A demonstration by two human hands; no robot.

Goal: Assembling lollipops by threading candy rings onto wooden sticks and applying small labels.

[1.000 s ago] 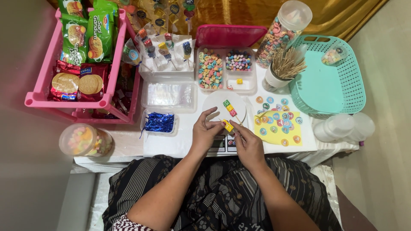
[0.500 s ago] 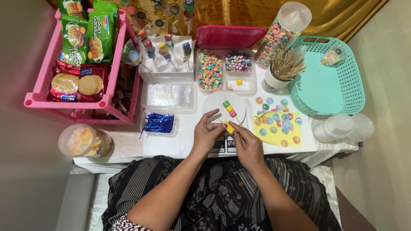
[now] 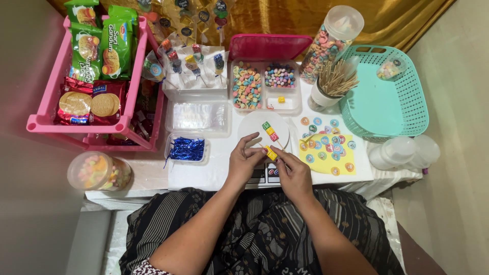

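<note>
Head view: your left hand [image 3: 245, 159] and right hand [image 3: 293, 170] meet at the front edge of the worktop [image 3: 204, 173]. Both are closed in a fingertip pinch on a thin skewer [image 3: 277, 144] carrying a yellow candy cube [image 3: 271, 153]. Further along the skewer sit three more cubes [image 3: 270, 131], green, yellow and pink, lying over a small white plate [image 3: 254, 125].

Technique note, as a judgement: keep the stick pinned by one hand close behind the cube and push with the other along the stick's axis. A sideways push could likely snap the stick or split the candy. Keep fingertips off the pointed end.

Containers, left to right:
- Pink rack [image 3: 46, 122]: biscuit packets, green ones above, red ones below.
- Round clear jar [image 3: 98, 170], lying at the worktop's left end: mixed pastel sweets.
- Small clear tub [image 3: 186, 149]: blue metallic twist ties.
- Clear flat box [image 3: 197, 117]: contents look like clear wrappers; not certain.
- Divided tray with pink lid [image 3: 269, 47] up: coloured cereal rings [image 3: 246, 85] left, small round candies [image 3: 279, 76] right, one yellow cube below them.
- White cup [image 3: 321, 98]: wooden sticks.
- Tall jar [image 3: 328, 43]: coloured cereal rings.
- Teal basket [image 3: 412, 97]: nearly bare, one small pot of sweets.

A yellow sticker sheet [image 3: 326, 158] lies just right of your hands.
</note>
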